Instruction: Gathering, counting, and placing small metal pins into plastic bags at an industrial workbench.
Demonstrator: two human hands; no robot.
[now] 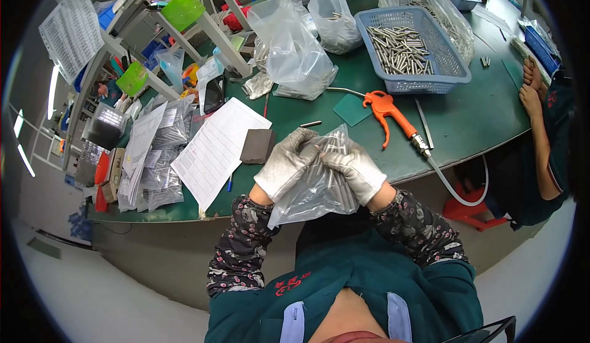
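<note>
Between my two gloved hands is a clear plastic bag (310,197) with several silver metal pins inside. My left hand (286,163) is closed, its thumb and fingers pinching the bag's left side. The fingers of my right hand (359,172) wrap round the right side, where the pins bunch together. A loose metal pin (311,124) lies on the green table just beyond my left hand. Beside that hand sits a dark grey block (258,146), partly over a printed sheet (215,152). Past my right hand lies an orange air blow gun (391,114) with its hose.
A blue-grey basket (424,86) of metal pins stands at the far right. Plastic bags (295,60) of parts stand beside it. Filled bags and papers (147,152) pile up at the left, near a metal rack (215,23). Another person's hands (532,91) are at the right edge.
</note>
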